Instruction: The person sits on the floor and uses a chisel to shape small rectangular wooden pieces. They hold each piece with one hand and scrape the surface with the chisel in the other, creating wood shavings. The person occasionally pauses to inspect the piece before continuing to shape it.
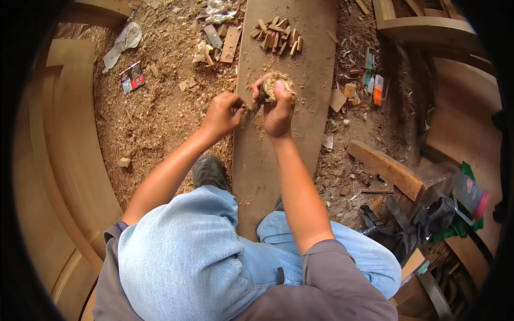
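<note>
**Q:** Identify the landmark and the item in hand.
**A:** Landmark: the long plank worktop (pixel 257 171). The item is a clump of curled wood shavings (pixel 288 82), held above the worktop, with a dark, rounded part showing at its left edge. The kind of tool or part beneath the shavings cannot be determined.

**Q:** State the condition of each hand.
**A:** Right hand (pixel 278 109): clamped on the shavings and the dark part, thumb on top, over the worktop. Left hand (pixel 222 112): at the left edge of the worktop, fingers curled toward the thumb, near the right hand. Whether it grips a small piece cannot be told.

**Q:** Report progress.
**A:** A loose heap of small wooden blocks (pixel 276 36) lies on the far part of the worktop; these appear already cut to short lengths. Loose shavings are scattered over the worktop, which suggests that shaving work is well under way. Whether the heap is finished stock or stock awaiting work cannot be established. The shavings in the right hand are not yet discarded.

**Q:** Note adjacent material.
**A:** Left of the worktop: a flat wood offcut (pixel 231 44). Right of it: a thick timber beam (pixel 385 168).
</note>
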Demonstrator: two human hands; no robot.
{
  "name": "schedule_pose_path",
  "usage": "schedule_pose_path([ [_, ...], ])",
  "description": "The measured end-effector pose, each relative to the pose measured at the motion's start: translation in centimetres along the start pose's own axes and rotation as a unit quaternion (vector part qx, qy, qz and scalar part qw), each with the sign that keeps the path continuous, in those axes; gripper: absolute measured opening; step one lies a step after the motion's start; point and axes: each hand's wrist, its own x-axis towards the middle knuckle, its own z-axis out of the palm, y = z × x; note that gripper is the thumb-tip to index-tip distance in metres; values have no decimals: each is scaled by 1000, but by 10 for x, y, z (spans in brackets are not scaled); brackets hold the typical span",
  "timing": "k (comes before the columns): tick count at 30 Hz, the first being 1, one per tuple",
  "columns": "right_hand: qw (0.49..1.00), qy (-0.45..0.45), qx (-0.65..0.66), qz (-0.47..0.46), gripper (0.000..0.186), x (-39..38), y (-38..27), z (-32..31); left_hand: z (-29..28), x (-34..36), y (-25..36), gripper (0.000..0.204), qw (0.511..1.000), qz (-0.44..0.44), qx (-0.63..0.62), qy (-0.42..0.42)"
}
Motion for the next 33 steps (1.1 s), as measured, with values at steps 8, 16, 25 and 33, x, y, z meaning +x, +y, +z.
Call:
schedule_pose_path([
  [8, 1000, -1, -22, -4, 42, 7, -10, 11, -1, 4, 2, 8, 1000, 21, 8, 20],
  [16, 999, 41, 8, 12, 40, 3, -5, 10, 1, 1, -2, 7, 1000, 21, 13, 19],
  [25, 1000, -2, 28, -5, 39, 7, -6, 4, -2, 9, -3, 7, 999, 23, 24, 22],
  [33, 997, 23, 64, -20, 40, 6, -16, 8, -1, 2, -6, 8, 1000, -8, 7, 16],
])
